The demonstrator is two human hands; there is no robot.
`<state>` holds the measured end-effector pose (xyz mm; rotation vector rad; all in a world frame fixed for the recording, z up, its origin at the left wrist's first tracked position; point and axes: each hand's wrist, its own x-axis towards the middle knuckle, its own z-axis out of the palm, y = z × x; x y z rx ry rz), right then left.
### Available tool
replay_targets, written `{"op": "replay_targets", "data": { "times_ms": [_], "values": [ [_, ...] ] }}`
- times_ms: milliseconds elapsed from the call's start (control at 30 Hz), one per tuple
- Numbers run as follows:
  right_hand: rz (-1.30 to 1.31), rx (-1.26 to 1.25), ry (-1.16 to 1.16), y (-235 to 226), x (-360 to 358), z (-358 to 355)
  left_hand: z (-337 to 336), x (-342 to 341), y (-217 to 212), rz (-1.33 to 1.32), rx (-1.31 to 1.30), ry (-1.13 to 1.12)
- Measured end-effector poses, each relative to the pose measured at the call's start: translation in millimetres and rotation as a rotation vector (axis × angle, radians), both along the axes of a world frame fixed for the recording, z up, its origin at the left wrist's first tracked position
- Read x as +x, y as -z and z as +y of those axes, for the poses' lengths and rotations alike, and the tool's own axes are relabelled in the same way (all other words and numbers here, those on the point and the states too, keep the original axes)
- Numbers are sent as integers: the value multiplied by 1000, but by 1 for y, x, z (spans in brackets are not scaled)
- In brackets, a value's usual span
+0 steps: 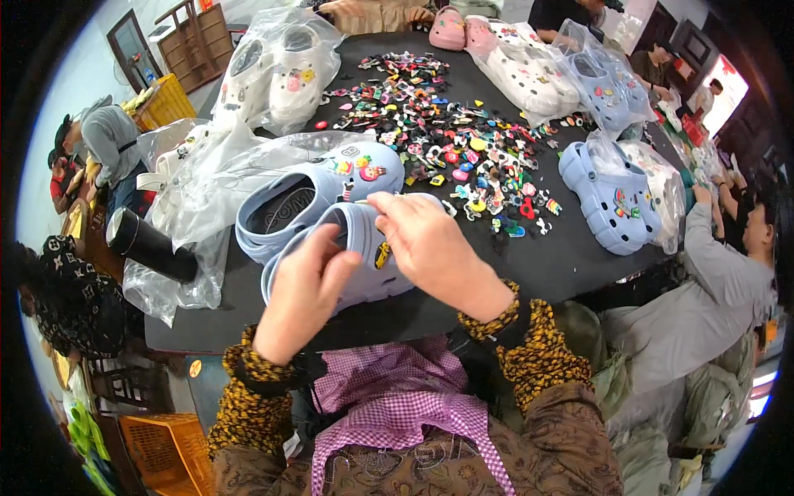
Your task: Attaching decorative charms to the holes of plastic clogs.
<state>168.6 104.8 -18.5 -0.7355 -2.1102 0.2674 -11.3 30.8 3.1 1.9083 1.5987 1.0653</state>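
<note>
Two light blue clogs lie side by side in front of me. The far clog (372, 161) has several colourful charms on its toe and a dark insole. On the near clog (374, 285) a yellow charm shows beside the opening. My left hand (304, 285) holds the near clog at its opening, with some fingers reaching inside and the thumb apart. My right hand (434, 248) lies over the same clog's toe, fingers closed on the upper beside the opening. Whether a small charm is between those fingertips is hidden. Beyond the clogs spreads a heap of colourful shoe charms (463, 145).
Bagged white clogs (295, 78) stand at the far left, another white clog (533, 83) at the far right. Another blue clog (610, 198) sits on the right. A black cylinder (153, 245) lies among clear plastic on the left. An orange crate (169, 455) stands below. People work around.
</note>
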Motion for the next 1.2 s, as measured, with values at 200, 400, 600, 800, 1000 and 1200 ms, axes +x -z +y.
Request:
{"op": "replay_targets", "data": {
  "times_ms": [200, 400, 600, 800, 1000, 1200],
  "values": [
    [-6, 141, 125, 8, -11, -2, 3, -3, 9, 248, 40, 113],
    [54, 153, 143, 8, -24, 16, -1, 3, 13, 281, 158, 66],
    [41, 178, 169, 14, -32, 23, 2, -1, 14, 265, 120, 92],
    [36, 252, 174, 20, -33, 26, 8, -4, 20, 226, 130, 98],
    [278, 52, 123, 21, -26, 21, 12, -3, 21, 222, 112, 67],
    [221, -114, 329, 6, 9, 57, 11, -4, 20, 213, 108, 62]
  ]
}}
